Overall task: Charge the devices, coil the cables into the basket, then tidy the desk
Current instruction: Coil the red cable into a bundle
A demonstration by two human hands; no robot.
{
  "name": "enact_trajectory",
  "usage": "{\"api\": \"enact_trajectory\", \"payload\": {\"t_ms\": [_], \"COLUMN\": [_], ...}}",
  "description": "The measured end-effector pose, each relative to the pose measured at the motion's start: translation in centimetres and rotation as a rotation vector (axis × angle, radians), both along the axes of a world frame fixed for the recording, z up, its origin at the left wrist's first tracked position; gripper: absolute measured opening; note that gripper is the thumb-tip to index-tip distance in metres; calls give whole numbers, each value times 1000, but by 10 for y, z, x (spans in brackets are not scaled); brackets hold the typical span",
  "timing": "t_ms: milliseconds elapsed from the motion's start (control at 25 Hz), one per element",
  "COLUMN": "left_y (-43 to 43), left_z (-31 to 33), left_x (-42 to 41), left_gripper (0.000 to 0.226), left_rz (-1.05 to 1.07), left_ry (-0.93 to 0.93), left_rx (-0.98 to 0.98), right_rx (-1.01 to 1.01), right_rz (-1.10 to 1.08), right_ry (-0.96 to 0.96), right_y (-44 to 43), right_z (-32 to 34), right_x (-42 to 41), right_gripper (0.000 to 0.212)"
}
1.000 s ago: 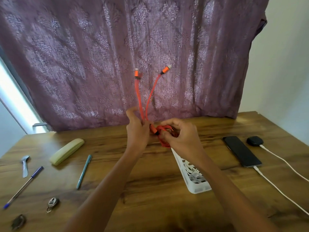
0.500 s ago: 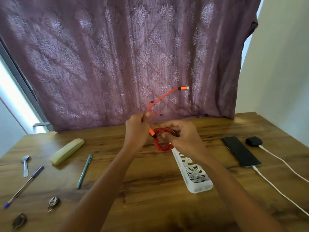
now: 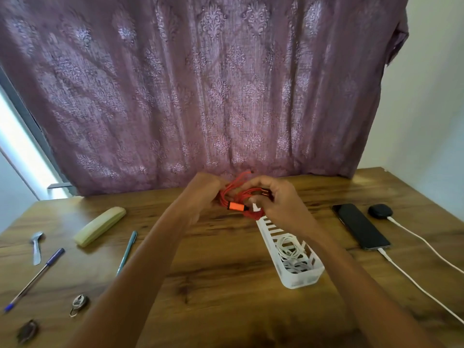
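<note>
Both hands (image 3: pixel 241 197) clamped on coiled orange braided cable (image 3: pixel 237 200) — above slotted white basket (image 3: pixel 298 275), wooden desk (image 3: pixel 213 285)

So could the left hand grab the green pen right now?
Probably not yet. The left hand is busy holding the red cable coil together with the right hand. The green pen lies on the desk with nothing on top of it, so once the cable goes down, it looks easy to reach.
</note>
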State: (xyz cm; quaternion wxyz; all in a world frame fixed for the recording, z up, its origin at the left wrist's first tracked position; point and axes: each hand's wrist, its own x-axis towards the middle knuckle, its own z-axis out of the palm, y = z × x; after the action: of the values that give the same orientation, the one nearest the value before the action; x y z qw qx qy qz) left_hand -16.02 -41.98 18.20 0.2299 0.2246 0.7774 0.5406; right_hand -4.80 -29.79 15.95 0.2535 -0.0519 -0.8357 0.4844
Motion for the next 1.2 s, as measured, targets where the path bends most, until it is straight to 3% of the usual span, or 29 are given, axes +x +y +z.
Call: {"api": "enact_trajectory", "payload": {"t_ms": [120, 200, 320, 440, 600, 920, 1120, 1200], "left_y": [1, 1, 0, 2, 3, 1, -1, -4], "left_z": [-3, -8, -22, -28, -22, -37, -43, -43], "left_x": [4, 8, 13, 12, 15, 14, 22, 24], "left_gripper": [27, 35, 27, 28, 33, 32, 36, 37], "left_rz": [-140, -176, -206, -122, -111, -2, 49, 38], "left_ry": [164, 112, 35, 9, -144, 64, -103, -177], "left_rx": [-144, -137, -69, 87, 229, 182, 186, 207], "right_rx": [70, 54, 9, -113, -228, -19, 248, 256], "right_rz": [64, 23, -78, 8, -12, -88, -165, -162], "right_ry": [-43, -5, 59, -11, 37, 45, 84, 115], "right_y": [-5, -4, 10, 11, 5, -3, -4, -8], "right_z": [-2, -3, 2, 5, 0, -9, -22, -24], "right_x": [-2, -5, -10, -16, -17, -22, -23, -23], "right_gripper": [30, 26, 25, 25, 24, 10, 13, 13]}}
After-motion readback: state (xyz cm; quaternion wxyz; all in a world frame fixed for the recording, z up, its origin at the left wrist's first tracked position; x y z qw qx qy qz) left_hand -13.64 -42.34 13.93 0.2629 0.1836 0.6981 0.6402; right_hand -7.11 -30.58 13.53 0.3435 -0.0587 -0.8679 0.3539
